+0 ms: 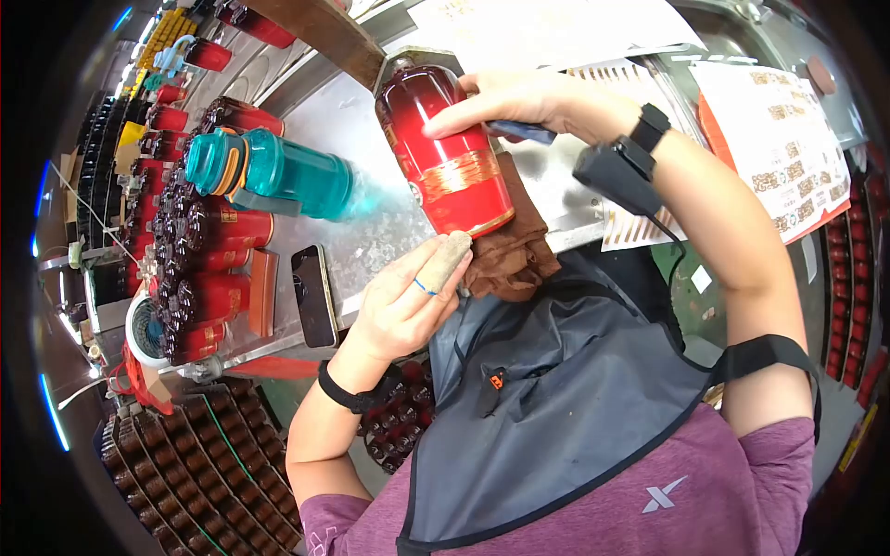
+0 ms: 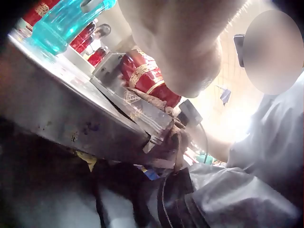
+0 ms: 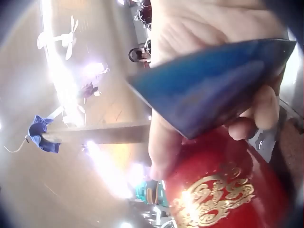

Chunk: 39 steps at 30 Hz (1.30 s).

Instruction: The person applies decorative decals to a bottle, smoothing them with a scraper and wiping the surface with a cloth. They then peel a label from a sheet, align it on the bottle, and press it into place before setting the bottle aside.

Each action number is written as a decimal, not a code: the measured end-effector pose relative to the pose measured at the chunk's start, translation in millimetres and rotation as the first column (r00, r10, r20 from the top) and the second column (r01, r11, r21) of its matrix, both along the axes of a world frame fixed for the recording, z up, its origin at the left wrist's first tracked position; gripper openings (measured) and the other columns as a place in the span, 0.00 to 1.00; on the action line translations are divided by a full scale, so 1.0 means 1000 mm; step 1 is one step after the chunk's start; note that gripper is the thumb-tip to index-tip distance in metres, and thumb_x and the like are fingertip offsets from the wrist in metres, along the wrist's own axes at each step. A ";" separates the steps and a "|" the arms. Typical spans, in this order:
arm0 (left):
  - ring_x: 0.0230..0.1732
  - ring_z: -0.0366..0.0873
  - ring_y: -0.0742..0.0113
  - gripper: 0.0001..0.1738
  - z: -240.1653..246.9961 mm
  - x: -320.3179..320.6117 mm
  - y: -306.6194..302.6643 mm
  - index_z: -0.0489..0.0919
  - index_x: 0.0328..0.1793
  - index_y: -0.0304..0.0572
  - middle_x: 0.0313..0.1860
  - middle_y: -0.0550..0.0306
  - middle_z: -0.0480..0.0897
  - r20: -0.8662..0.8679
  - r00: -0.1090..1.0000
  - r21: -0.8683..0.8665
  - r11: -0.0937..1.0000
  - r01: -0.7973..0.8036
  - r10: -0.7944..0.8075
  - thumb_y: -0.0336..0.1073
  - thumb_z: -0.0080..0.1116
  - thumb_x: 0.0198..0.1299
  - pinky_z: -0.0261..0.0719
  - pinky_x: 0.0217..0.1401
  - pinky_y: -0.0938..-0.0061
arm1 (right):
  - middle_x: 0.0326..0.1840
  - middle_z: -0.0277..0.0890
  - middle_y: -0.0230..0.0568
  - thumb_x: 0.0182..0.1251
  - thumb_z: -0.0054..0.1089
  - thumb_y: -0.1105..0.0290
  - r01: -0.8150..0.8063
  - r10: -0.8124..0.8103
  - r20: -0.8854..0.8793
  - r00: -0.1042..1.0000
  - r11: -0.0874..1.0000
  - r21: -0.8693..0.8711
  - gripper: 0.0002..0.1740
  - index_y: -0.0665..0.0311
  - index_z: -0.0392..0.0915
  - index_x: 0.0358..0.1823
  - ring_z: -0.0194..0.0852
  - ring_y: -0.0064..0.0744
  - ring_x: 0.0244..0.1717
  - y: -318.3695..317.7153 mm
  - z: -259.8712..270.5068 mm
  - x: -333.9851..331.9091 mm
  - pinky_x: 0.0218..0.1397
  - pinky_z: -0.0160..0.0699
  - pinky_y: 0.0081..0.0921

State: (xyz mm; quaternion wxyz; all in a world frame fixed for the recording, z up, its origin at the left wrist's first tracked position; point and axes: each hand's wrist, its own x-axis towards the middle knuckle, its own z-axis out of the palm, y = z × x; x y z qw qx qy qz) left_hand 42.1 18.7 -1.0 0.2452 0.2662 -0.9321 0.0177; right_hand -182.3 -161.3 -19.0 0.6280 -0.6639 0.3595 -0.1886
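Observation:
A glossy red bottle [image 1: 454,167] with a gold band lies tilted, its dark neck end in an angled metal bracket [image 1: 399,63]. My right hand [image 1: 533,100] rests over its upper side, thumb and fingertips on the red surface. In the right wrist view, a blue flat plate [image 3: 209,83] lies across the right palm [image 3: 204,23], with curled fingers at its edge. The left hand [image 1: 408,301] is at the bottle's base, its beige-capped finger [image 1: 443,264] right at the rim. I cannot tell whether its partly hidden fingers grip the base.
A brown cloth [image 1: 514,246] lies beneath the bottle at the metal table's edge. To the left are a teal water bottle [image 1: 287,176], a phone [image 1: 315,295] and several red bottles [image 1: 222,232]. Printed sheets [image 1: 779,148] lie at right, with a cable [image 1: 681,243] below the right wrist.

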 end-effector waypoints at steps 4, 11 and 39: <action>0.58 0.82 0.49 0.25 0.001 0.000 -0.003 0.84 0.53 0.30 0.56 0.47 0.84 0.011 1.000 -0.029 0.999 0.021 -0.021 0.22 0.65 0.43 0.82 0.61 0.63 | 0.33 0.84 0.50 0.45 0.71 0.28 -0.103 -0.133 -0.484 0.865 0.897 -0.431 0.49 0.77 0.84 0.41 0.84 0.34 0.31 0.023 0.059 0.012 0.36 0.81 0.30; 0.58 0.82 0.49 0.23 0.001 0.001 -0.001 0.85 0.52 0.31 0.56 0.47 0.84 0.019 1.000 -0.016 1.000 0.003 -0.002 0.21 0.66 0.44 0.82 0.60 0.64 | 0.19 0.71 0.23 0.60 0.72 0.48 -0.127 0.062 0.230 0.971 0.952 0.278 0.28 0.63 0.79 0.50 0.68 0.08 0.18 0.008 0.008 -0.016 0.18 0.56 0.06; 0.64 0.73 0.59 0.25 0.006 -0.056 -0.043 0.85 0.57 0.44 0.56 0.60 0.83 0.267 0.960 -0.144 0.981 0.129 -0.087 0.35 0.64 0.49 0.80 0.63 0.67 | 0.44 0.83 0.65 0.48 0.66 0.26 0.034 -0.189 -0.340 0.921 0.910 -0.414 0.54 0.79 0.80 0.51 0.85 0.51 0.47 0.024 0.031 0.002 0.55 0.81 0.35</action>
